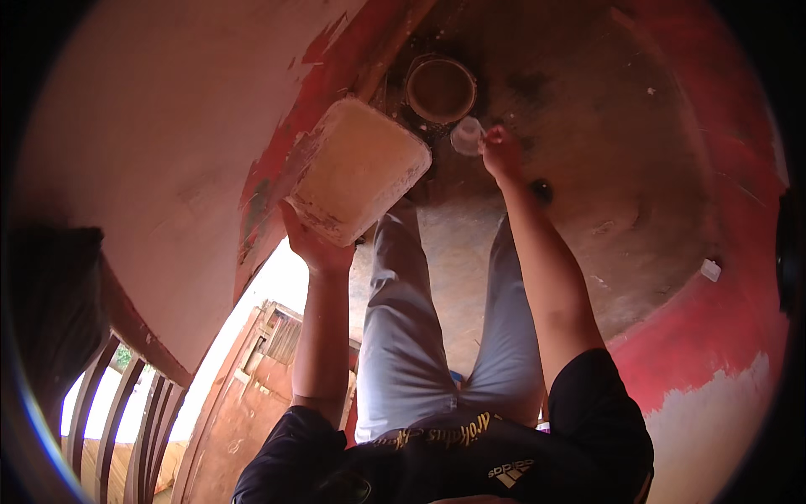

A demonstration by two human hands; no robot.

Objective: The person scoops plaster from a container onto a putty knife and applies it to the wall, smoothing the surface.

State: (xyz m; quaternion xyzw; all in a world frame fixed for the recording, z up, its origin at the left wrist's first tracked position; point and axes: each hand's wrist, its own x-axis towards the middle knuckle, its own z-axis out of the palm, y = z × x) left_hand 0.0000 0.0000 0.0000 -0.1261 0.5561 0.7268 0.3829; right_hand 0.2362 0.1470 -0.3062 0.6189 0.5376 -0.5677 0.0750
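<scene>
My left hand (pixel 309 235) grips the lower left corner of a pale, rounded rectangular container (pixel 363 160) with a crusted, smeared rim, held out in front of me to the left. My right hand (pixel 500 151) is closed on the handle of a small translucent cup (pixel 465 134), just right of the container. Beyond the cup a round dark bucket (pixel 441 71) stands on the stained floor (pixel 604 151).
A wall with peeling red and pale paint (pixel 151 143) runs along the left. At lower left are a wooden railing (pixel 126 403), dark cloth (pixel 46 302) and a wooden door (pixel 252 403). A red-and-white wall (pixel 705 353) curves at right; a small white object (pixel 709 270) lies nearby.
</scene>
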